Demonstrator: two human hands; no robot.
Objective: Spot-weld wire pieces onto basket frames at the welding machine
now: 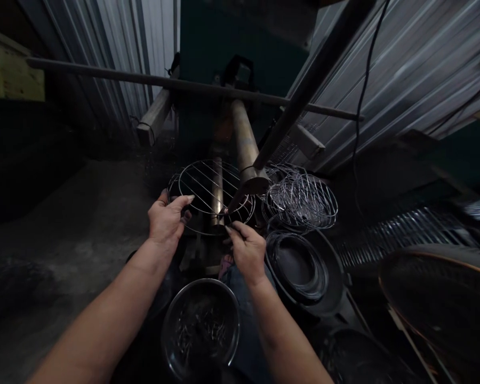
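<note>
A round wire rack (pixel 212 186) with parallel cross wires lies over the lower bar of a dark green machine (pixel 240 58). My left hand (pixel 167 217) grips the rack's left rim, thumb under and fingers over. My right hand (pixel 246 248) pinches the rack's near right rim, close to where the machine's slanted upper arm (pixel 304 90) comes down on it. Whether a small part sits between those fingers is too dark to tell.
A pile of finished wire racks (pixel 302 200) lies to the right, above a stack of wire rings in a dark basin (pixel 304 266). A metal bowl (pixel 200 325) of small metal pieces sits by my knees. Corrugated metal walls stand behind; a concrete floor lies left.
</note>
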